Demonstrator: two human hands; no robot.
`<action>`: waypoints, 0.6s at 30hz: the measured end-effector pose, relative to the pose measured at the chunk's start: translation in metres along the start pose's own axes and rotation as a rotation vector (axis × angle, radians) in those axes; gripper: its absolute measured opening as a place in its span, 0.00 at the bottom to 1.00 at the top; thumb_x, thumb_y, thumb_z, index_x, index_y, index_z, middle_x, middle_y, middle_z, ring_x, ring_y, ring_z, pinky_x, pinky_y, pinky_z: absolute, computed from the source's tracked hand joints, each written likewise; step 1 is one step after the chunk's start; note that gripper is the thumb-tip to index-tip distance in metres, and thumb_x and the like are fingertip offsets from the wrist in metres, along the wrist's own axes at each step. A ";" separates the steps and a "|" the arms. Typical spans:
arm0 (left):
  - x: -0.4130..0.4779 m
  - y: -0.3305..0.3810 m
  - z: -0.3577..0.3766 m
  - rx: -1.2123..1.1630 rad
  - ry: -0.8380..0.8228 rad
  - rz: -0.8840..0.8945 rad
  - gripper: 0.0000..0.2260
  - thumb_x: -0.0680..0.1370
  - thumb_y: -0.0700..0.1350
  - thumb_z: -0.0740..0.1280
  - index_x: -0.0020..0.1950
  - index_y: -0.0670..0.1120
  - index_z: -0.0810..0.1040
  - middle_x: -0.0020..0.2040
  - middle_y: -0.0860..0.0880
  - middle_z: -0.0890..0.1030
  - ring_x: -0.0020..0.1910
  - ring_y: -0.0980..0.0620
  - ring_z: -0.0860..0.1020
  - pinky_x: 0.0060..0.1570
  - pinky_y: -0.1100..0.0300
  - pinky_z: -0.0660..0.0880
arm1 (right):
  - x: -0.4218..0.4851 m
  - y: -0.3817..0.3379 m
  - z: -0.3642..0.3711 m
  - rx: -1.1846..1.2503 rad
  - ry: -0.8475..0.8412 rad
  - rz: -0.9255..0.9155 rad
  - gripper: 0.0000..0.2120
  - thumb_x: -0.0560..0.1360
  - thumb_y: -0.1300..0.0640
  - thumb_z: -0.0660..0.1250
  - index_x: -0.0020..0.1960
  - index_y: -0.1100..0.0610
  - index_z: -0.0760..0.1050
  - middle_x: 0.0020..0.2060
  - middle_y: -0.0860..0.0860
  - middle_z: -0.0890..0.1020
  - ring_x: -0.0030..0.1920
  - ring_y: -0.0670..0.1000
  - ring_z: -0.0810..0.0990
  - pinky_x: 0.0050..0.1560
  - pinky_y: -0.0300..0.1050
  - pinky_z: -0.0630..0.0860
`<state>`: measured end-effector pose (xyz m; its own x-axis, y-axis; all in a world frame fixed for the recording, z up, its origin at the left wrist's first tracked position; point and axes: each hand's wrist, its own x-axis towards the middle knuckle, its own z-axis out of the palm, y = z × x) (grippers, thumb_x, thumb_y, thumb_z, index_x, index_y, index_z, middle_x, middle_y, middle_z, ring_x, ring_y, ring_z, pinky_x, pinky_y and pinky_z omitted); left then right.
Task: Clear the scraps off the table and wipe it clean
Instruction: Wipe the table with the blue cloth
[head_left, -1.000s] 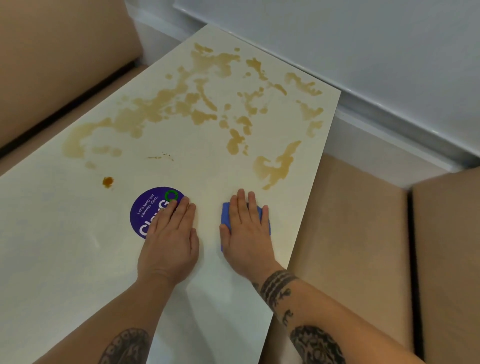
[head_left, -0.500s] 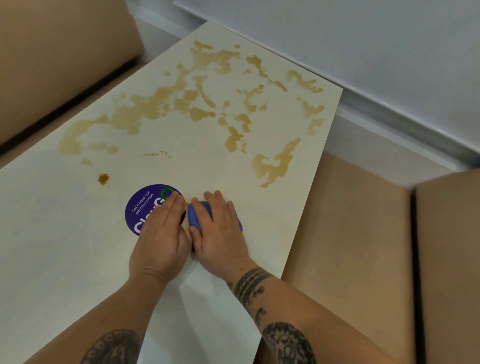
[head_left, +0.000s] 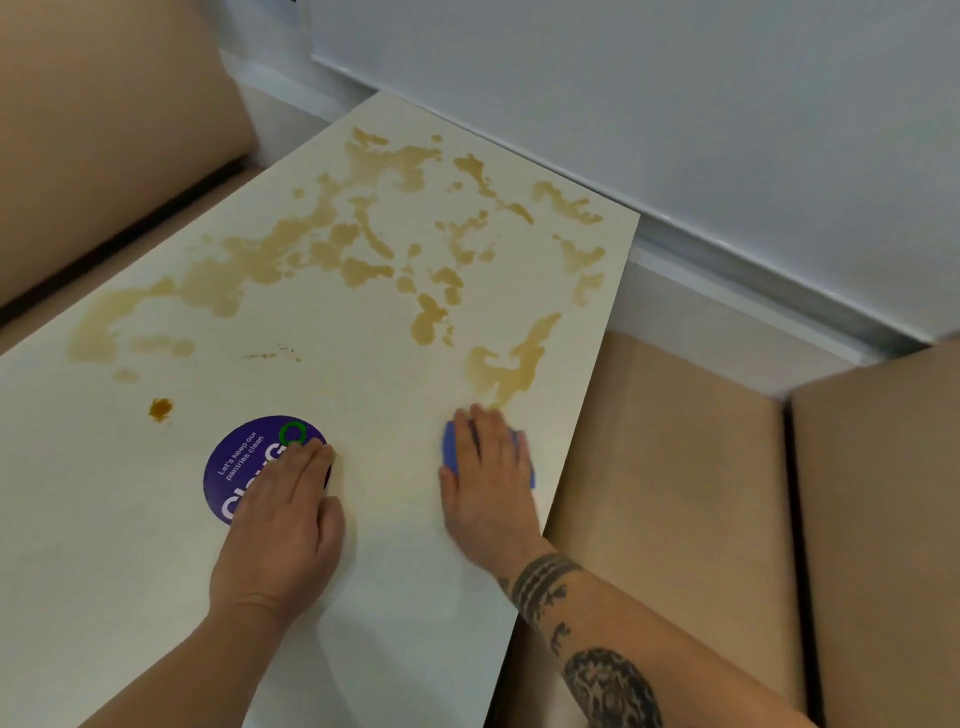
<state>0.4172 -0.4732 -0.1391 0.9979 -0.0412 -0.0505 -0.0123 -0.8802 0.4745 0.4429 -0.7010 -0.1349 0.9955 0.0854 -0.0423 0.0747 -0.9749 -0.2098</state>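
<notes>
1. My right hand (head_left: 485, 473) lies flat, fingers spread, pressing the blue cloth (head_left: 451, 451) onto the counter (head_left: 104, 519); half a second ago it sat beside my left hand, and it is now well apart, near the counter's right edge.
2. The cloth's far edge touches the nearest brown spill (head_left: 506, 371).
3. My left hand (head_left: 283, 525) rests palm down with fingers together, holding nothing, in the same place as before.
4. It covers part of a round purple sticker (head_left: 244, 467) reading "Let's keep our pantries clean"; the larger white lettering is partly hidden.
5. A small dark orange blot (head_left: 160, 409) lies left of the sticker.
</notes>
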 end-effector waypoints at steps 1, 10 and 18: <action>0.001 0.000 0.000 0.007 0.000 -0.007 0.27 0.79 0.52 0.51 0.73 0.43 0.73 0.73 0.45 0.74 0.73 0.45 0.70 0.72 0.45 0.66 | -0.004 0.003 0.002 0.046 -0.021 -0.140 0.27 0.82 0.47 0.55 0.78 0.56 0.60 0.76 0.56 0.63 0.78 0.60 0.60 0.75 0.66 0.58; 0.087 0.043 0.002 0.116 0.076 0.001 0.21 0.78 0.49 0.56 0.65 0.44 0.79 0.70 0.43 0.76 0.70 0.40 0.72 0.66 0.40 0.69 | 0.064 0.055 -0.013 -0.067 -0.083 0.242 0.34 0.80 0.40 0.36 0.82 0.53 0.49 0.82 0.51 0.46 0.81 0.58 0.38 0.77 0.67 0.40; 0.121 0.048 0.029 0.168 0.066 -0.032 0.26 0.79 0.52 0.53 0.73 0.43 0.71 0.77 0.43 0.67 0.77 0.40 0.63 0.77 0.41 0.57 | 0.055 0.039 -0.004 -0.032 -0.094 -0.071 0.28 0.84 0.43 0.43 0.82 0.51 0.51 0.82 0.52 0.48 0.81 0.59 0.41 0.76 0.61 0.42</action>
<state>0.5351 -0.5341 -0.1478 0.9999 0.0140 -0.0026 0.0141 -0.9475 0.3196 0.5006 -0.7356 -0.1414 0.9778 0.1719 -0.1201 0.1482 -0.9716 -0.1843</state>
